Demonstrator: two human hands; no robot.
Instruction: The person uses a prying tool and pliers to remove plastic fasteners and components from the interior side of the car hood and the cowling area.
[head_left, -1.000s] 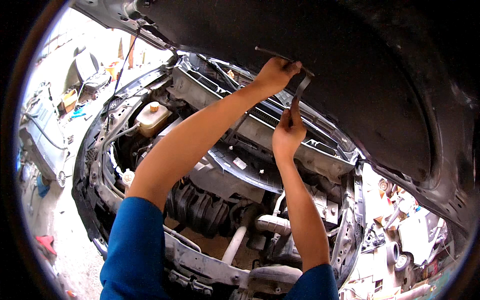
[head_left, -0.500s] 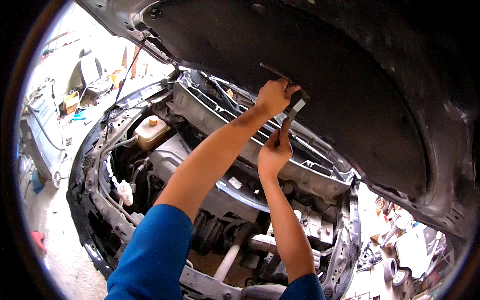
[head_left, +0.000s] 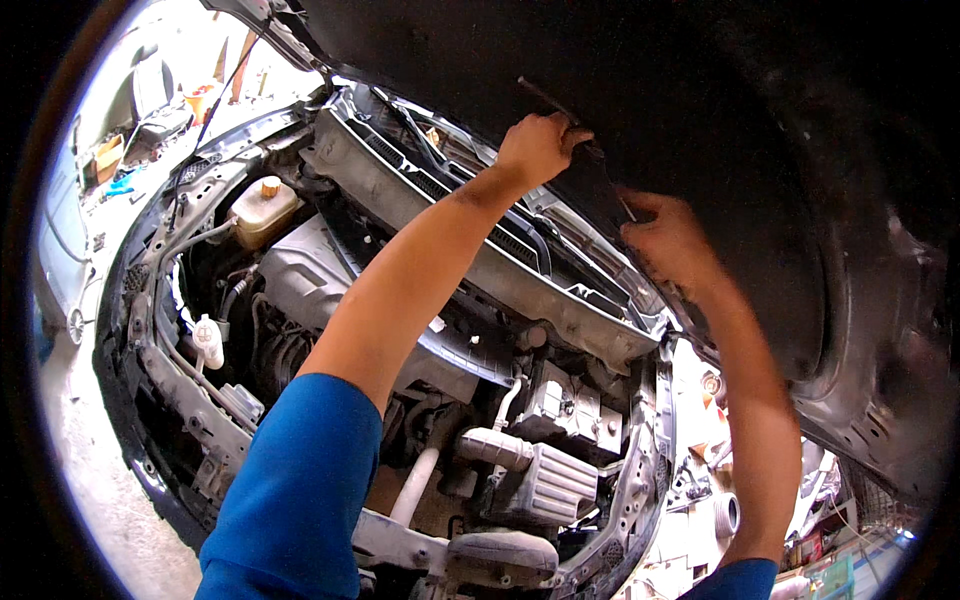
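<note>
Beneath the raised dark hood [head_left: 700,110], my left hand [head_left: 540,150] is closed around a thin rod [head_left: 545,95]. The rod's far end sticks out up and to the left, close to the hood's underside. To its right, my right hand [head_left: 670,240] is also closed, slightly blurred. Between its fingers shows the narrow edge of a thin flat strip [head_left: 627,208]; the rest of the strip is hidden or turned edge-on. A small dark piece juts out by the left fingertips, too dim to name.
Below my arms lies an open engine bay with a coolant reservoir [head_left: 264,212], a white bottle-shaped container [head_left: 207,342], a battery [head_left: 570,410] and a ribbed air filter box [head_left: 550,480]. A thin prop rod [head_left: 215,105] stands at the left. Car parts clutter the floor at right.
My right hand has moved right and slightly up, away from my left hand, and the strip now appears edge-on. My left hand keeps its hold on the rod. The view has shifted.
</note>
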